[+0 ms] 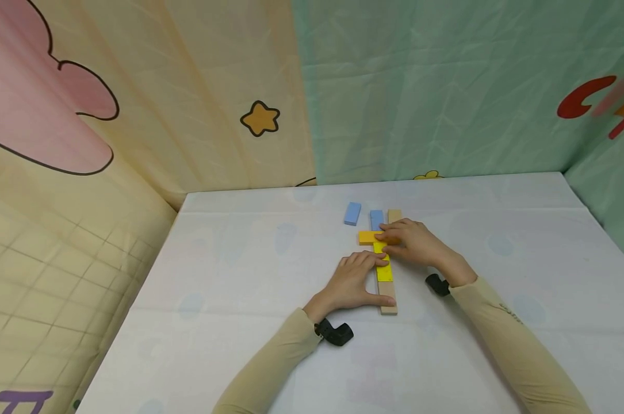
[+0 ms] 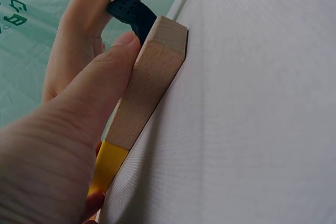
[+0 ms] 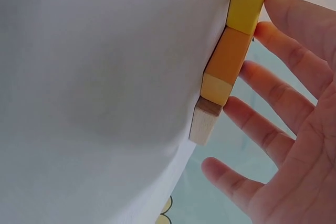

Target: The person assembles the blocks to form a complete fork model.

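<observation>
A row of flat toy blocks lies on the table. At its near end is a plain wooden block [image 1: 387, 292], then a yellow stretch [image 1: 384, 273], which may be more than one block. An orange block [image 1: 366, 238] lies crosswise beyond it. My left hand [image 1: 349, 283] rests its thumb on the wooden block, and its fingers touch the yellow part. In the right wrist view, my right hand [image 3: 310, 108] has its fingers spread and fairly straight, fingertips on the orange and yellow blocks. A blue block [image 1: 376, 219] and another wooden block [image 1: 394, 215] adjoin the orange one's far side.
A separate blue block [image 1: 352, 213] lies to the left of the row's far end. The white tablecloth [image 1: 229, 259] extends around the blocks. Printed curtains [image 1: 436, 86] hang behind the table and at its sides.
</observation>
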The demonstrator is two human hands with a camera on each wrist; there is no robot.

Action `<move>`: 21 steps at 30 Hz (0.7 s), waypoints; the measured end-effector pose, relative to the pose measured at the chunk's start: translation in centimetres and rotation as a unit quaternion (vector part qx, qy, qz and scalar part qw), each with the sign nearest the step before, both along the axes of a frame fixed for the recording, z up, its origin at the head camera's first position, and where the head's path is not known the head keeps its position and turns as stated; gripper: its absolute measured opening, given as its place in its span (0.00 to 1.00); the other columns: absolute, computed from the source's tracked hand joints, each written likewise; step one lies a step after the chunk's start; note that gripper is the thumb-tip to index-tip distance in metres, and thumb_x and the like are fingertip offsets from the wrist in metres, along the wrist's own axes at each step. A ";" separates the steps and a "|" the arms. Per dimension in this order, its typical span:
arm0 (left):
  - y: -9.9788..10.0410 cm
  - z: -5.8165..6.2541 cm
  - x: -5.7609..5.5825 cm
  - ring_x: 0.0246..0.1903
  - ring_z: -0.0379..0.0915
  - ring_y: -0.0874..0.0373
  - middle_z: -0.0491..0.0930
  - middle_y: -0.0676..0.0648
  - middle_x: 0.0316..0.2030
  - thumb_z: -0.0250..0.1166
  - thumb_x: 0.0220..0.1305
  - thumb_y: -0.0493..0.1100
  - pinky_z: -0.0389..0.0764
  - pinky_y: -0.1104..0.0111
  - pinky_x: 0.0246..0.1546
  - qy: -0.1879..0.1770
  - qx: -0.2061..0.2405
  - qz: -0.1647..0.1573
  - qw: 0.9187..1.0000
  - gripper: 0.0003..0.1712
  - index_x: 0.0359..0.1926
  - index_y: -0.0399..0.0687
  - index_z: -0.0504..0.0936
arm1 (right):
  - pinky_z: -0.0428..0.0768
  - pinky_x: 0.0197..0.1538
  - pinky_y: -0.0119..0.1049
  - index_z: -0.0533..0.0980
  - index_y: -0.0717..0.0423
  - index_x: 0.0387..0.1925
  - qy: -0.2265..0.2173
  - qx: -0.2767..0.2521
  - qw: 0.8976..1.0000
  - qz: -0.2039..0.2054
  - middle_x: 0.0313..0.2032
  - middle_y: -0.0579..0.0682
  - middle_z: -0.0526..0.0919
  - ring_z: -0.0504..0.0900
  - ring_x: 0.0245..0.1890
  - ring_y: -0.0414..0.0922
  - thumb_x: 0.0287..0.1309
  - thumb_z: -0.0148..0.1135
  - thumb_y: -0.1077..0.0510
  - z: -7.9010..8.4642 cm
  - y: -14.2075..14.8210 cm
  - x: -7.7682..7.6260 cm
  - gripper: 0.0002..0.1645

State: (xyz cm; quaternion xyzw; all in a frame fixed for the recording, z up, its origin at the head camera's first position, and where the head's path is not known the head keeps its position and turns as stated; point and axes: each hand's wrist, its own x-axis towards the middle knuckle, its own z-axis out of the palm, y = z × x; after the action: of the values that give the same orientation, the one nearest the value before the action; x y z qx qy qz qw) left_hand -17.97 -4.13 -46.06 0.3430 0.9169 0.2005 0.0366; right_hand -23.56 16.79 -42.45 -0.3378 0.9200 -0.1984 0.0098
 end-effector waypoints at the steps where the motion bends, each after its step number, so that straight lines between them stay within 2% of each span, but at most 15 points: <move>1: 0.0 0.0 0.0 0.64 0.53 0.59 0.63 0.58 0.64 0.62 0.48 0.75 0.59 0.62 0.56 0.001 0.001 -0.001 1.000 0.48 0.66 0.57 0.67 | 0.63 0.54 0.63 0.79 0.58 0.53 0.001 0.001 1.000 0.000 0.59 0.59 0.73 0.68 0.57 0.58 0.58 0.65 0.57 0.0 0.0 0.0 0.21; 8: 0.0 -0.3 0.0 0.64 0.51 0.62 0.59 0.55 0.65 0.62 0.48 0.75 0.60 0.64 0.54 0.018 0.013 -0.007 1.000 0.46 0.63 0.56 0.69 | 0.64 0.54 0.64 0.79 0.58 0.53 0.002 0.005 1.000 0.001 0.59 0.59 0.73 0.69 0.57 0.58 0.58 0.66 0.56 0.1 0.0 0.0 0.21; 15: -0.1 -0.3 0.1 0.64 0.50 0.59 0.57 0.51 0.66 0.63 0.48 0.74 0.60 0.64 0.54 0.014 0.019 -0.003 1.000 0.45 0.62 0.56 0.70 | 0.64 0.53 0.63 0.78 0.57 0.54 -0.002 0.011 1.000 -0.001 0.60 0.58 0.73 0.68 0.57 0.58 0.60 0.64 0.56 0.3 -0.1 0.1 0.21; 21: -0.2 -0.5 0.0 0.65 0.50 0.58 0.56 0.52 0.66 0.61 0.51 0.73 0.60 0.63 0.56 0.002 0.030 0.001 1.000 0.42 0.62 0.57 0.70 | 0.64 0.54 0.62 0.79 0.57 0.54 -0.004 0.006 1.000 -0.002 0.60 0.57 0.73 0.68 0.57 0.57 0.59 0.65 0.56 0.1 -0.1 0.0 0.21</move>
State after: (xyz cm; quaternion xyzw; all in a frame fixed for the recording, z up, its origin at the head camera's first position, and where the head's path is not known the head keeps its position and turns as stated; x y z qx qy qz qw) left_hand -17.99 -4.35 -46.52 0.3439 0.9108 0.2273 0.0241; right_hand -23.54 16.74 -42.33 -0.3347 0.9220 -0.1943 0.0151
